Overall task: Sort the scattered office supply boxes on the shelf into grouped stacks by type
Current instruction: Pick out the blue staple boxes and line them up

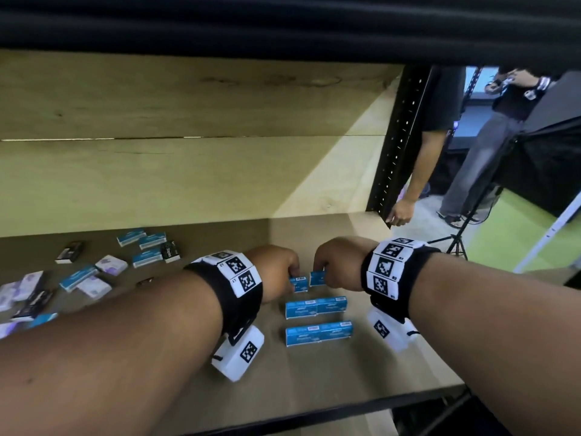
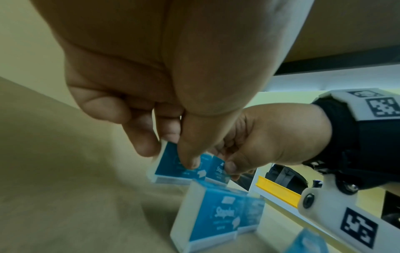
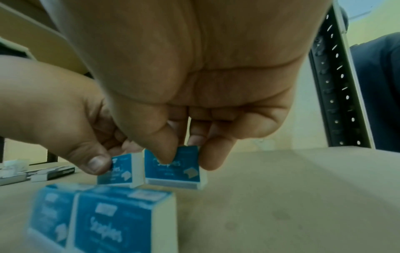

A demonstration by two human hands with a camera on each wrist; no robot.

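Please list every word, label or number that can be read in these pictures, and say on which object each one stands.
"Staples": on the blue box pinched by the right hand.
"Staples": on the nearer blue boxes standing on the shelf.
Partly covered "Sta…": on the blue box pinched by the left hand.
Small print and barcodes on the blue boxes: too blurred.
Black boxes and purple-white boxes: unreadable.

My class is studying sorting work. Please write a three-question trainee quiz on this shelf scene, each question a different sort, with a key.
1. True or false: each hand pinches a blue staples box.
2. Which boxes remain scattered at the left? A blue only; B blue, purple-white and black; C red.
3. Fill in: two finished blue rows lie ___ the hands.

Key:
1. True: left hand holds left box, right hand holds right box.
2. B: scattered boxes.
3. Nearer than: rows.
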